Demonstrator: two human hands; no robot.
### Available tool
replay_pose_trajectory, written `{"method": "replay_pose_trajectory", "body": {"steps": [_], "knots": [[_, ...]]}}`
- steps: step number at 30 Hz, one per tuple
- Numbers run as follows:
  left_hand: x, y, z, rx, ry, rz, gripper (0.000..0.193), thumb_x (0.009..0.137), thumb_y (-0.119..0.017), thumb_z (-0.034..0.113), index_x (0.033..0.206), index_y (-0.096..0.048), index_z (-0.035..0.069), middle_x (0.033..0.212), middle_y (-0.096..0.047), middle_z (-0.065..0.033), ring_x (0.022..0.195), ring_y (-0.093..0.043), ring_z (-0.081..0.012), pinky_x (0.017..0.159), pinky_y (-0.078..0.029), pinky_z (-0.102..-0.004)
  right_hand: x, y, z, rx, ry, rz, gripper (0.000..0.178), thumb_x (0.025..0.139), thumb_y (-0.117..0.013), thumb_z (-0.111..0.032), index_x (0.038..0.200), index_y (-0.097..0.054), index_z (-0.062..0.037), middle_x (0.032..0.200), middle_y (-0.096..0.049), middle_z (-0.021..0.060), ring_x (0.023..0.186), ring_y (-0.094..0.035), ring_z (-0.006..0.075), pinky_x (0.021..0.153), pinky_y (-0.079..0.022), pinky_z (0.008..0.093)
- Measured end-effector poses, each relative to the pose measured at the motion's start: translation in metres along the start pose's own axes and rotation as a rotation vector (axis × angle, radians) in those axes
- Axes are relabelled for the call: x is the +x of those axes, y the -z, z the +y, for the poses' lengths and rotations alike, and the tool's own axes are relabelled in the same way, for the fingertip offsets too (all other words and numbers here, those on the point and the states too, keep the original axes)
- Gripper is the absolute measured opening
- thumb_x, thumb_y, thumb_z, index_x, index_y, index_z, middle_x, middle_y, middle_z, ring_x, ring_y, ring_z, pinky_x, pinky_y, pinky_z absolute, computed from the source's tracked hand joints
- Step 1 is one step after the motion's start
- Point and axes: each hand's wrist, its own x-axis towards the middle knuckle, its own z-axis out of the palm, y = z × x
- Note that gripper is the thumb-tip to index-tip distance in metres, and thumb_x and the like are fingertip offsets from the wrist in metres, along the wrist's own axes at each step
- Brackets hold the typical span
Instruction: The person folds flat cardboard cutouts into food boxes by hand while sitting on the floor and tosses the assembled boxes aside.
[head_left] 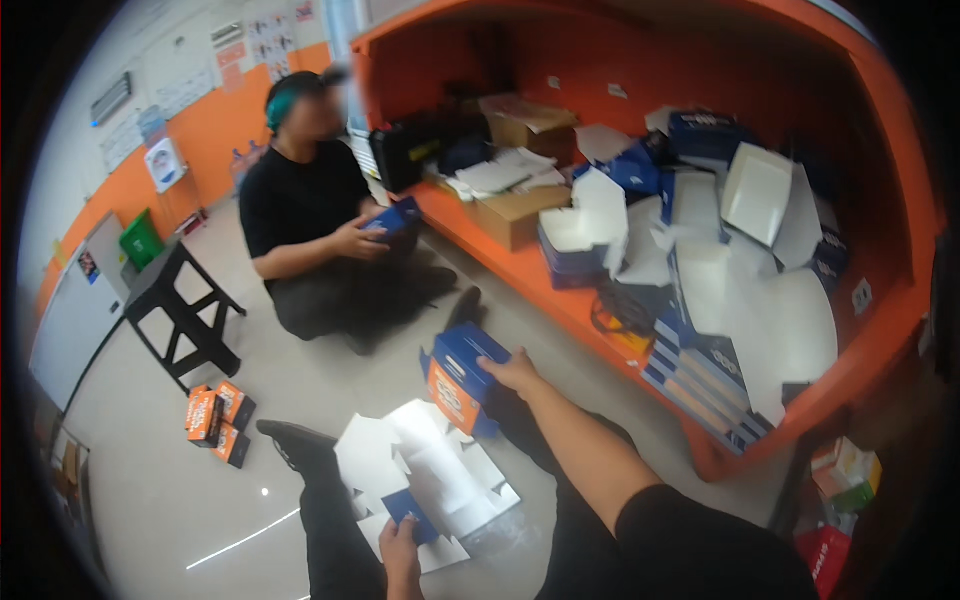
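Note:
My right hand [512, 370] grips a blue-and-orange carton [462, 388] by its upper right side, over my right leg. Its near flap stands out at the left. Low between my legs, my left hand [400, 548] is closed on a small blue card piece [412, 514]; whether this is a loose card or a flap of the sheet under it, I cannot tell. Beneath lies an unfolded white carton [440, 465], spread on the floor with its cut edges and flaps showing.
A co-worker [310, 195] sits on the floor ahead, holding a blue box [395, 215]. Opened cartons [705, 285] crowd the orange shelf [560, 300] at right. Small orange-and-black boxes [220, 420] lie at left near a black stool [180, 300].

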Motion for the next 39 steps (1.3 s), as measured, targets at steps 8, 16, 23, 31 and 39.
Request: {"method": "replay_pose_trajectory", "body": {"steps": [8, 16, 23, 31, 39], "knots": [[0.018, -0.001, -0.012, 0.043, -0.013, -0.028, 0.015, 0.096, -0.061, 0.011, 0.102, -0.068, -0.001, 0.091, -0.069, -0.0051, 0.076, -0.064, -0.0121, 0.073, -0.054, -0.0262, 0.035, 0.018, 0.024, 0.220, -0.111, -0.529, 0.080, 0.063, -0.096, -0.040, 0.124, -0.062, -0.0026, 0.118, -0.065, 0.0199, 0.108, -0.062, 0.0277, 0.083, -0.050, 0.0412], [0.019, 0.016, -0.039, 0.138, -0.023, -0.018, 0.023, 0.095, -0.066, 0.017, 0.106, -0.069, -0.003, 0.094, -0.071, -0.0052, 0.082, -0.062, -0.0115, 0.078, -0.050, -0.0281, -0.011, 0.079, -0.061, -0.122, -0.018, -0.908, 0.043, 0.076, -0.088, -0.037, 0.105, -0.070, -0.0115, 0.090, -0.062, -0.0002, 0.079, -0.053, 0.0138, 0.060, -0.041, 0.0317], [0.003, 0.020, -0.006, -0.059, 0.022, -0.050, 0.020, 0.099, -0.065, 0.015, 0.113, -0.067, -0.001, 0.101, -0.072, -0.0071, 0.090, -0.068, -0.0144, 0.080, -0.056, -0.0286, -0.014, 0.195, -0.262, 0.987, 0.552, -0.249, 0.054, 0.098, -0.065, -0.028, 0.144, -0.047, -0.0045, 0.148, -0.048, 0.0135, 0.138, -0.044, 0.0240, 0.109, -0.040, 0.0469], [0.013, 0.012, 0.015, -0.569, 0.107, -0.303, 0.041, 0.101, -0.061, 0.013, 0.138, -0.050, 0.000, 0.131, -0.061, -0.0099, 0.123, -0.059, -0.0224, 0.108, -0.048, -0.0397, -0.175, 0.079, -0.125, -0.176, 0.759, -0.979, 0.070, 0.077, -0.088, -0.018, 0.139, -0.058, -0.0044, 0.139, -0.057, 0.0112, 0.118, -0.061, 0.0218, 0.099, -0.051, 0.0352], [-0.011, 0.031, 0.029, -0.813, -0.086, -0.306, 0.039, 0.099, -0.060, 0.005, 0.137, -0.054, 0.010, 0.131, -0.061, -0.0062, 0.125, -0.058, -0.0209, 0.112, -0.045, -0.0426, -0.251, -0.024, -0.030, -0.048, 1.251, -0.755, 0.052, 0.067, -0.091, -0.014, 0.115, -0.074, -0.0024, 0.130, -0.066, 0.0164, 0.109, -0.068, 0.0271, 0.085, -0.058, 0.0341]]}}
